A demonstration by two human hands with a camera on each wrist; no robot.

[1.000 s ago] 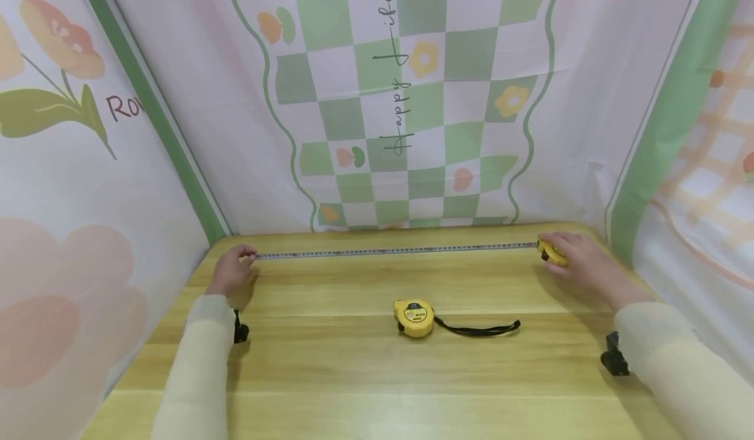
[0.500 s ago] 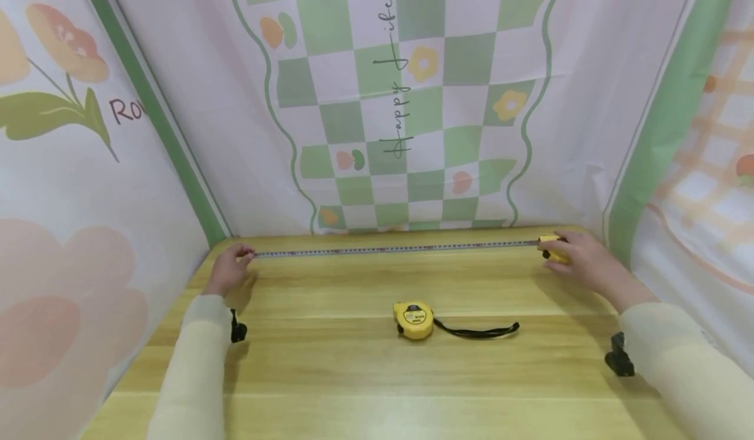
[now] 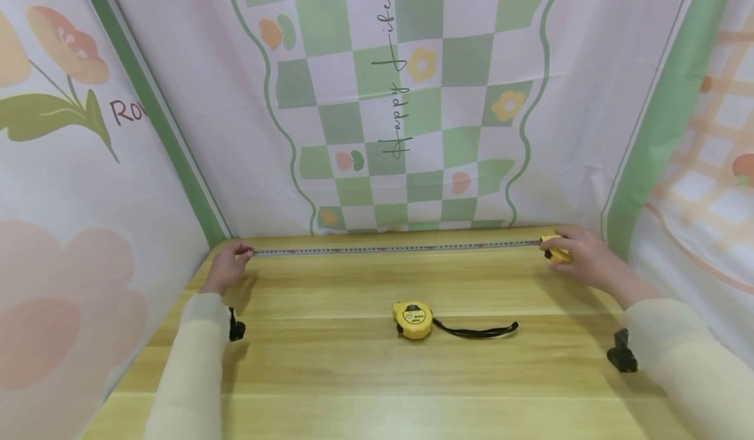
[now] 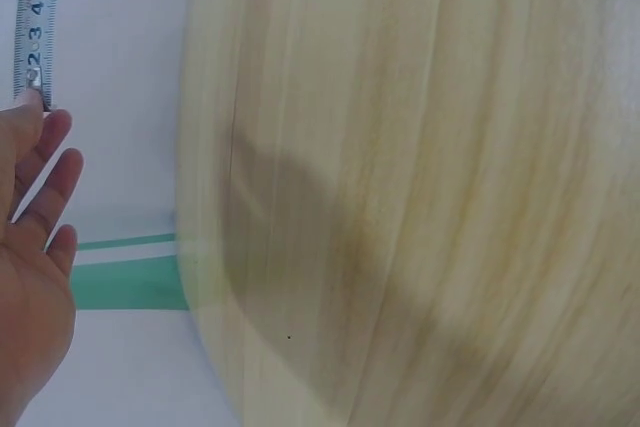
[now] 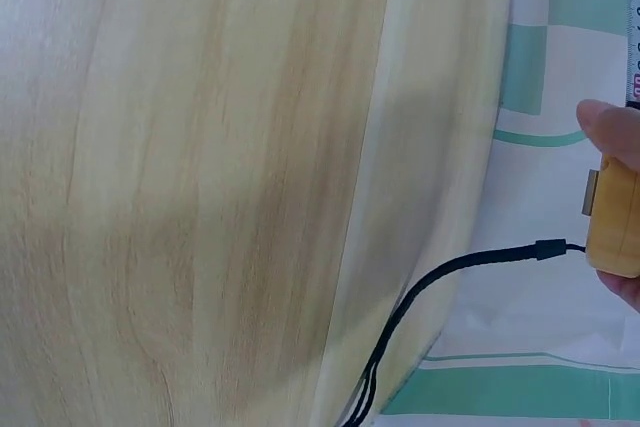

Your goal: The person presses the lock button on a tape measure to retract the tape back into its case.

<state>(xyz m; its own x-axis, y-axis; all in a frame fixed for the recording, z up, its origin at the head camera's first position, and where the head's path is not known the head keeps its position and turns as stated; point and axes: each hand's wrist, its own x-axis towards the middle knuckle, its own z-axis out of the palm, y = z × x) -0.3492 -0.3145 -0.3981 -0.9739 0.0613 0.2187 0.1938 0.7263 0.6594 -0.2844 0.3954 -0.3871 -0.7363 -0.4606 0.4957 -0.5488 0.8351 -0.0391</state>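
A yellow tape measure (image 3: 556, 249) is gripped in my right hand (image 3: 586, 256) near the table's far right corner. From it the metal blade (image 3: 383, 250) runs almost straight along the back of the table to the left side. There my left hand (image 3: 228, 264) pinches its hooked end between thumb and forefinger; the low numbers and hook (image 4: 34, 77) show in the left wrist view. In the right wrist view the case (image 5: 615, 217) has a black strap (image 5: 450, 265) hanging from it. A second yellow tape measure (image 3: 413, 319) lies on the table between my arms, blade not drawn out.
The second tape measure's black strap (image 3: 477, 330) stretches to the right on the wooden table (image 3: 330, 374). Printed curtains stand along the back (image 3: 377, 99) and both sides. Small black wrist cameras hang under both cream sleeves (image 3: 191, 361).
The right hand has tilted the tape measure case and shifted slightly right. The blade stays drawn out between both hands, and the left hand keeps its pinch on the end.
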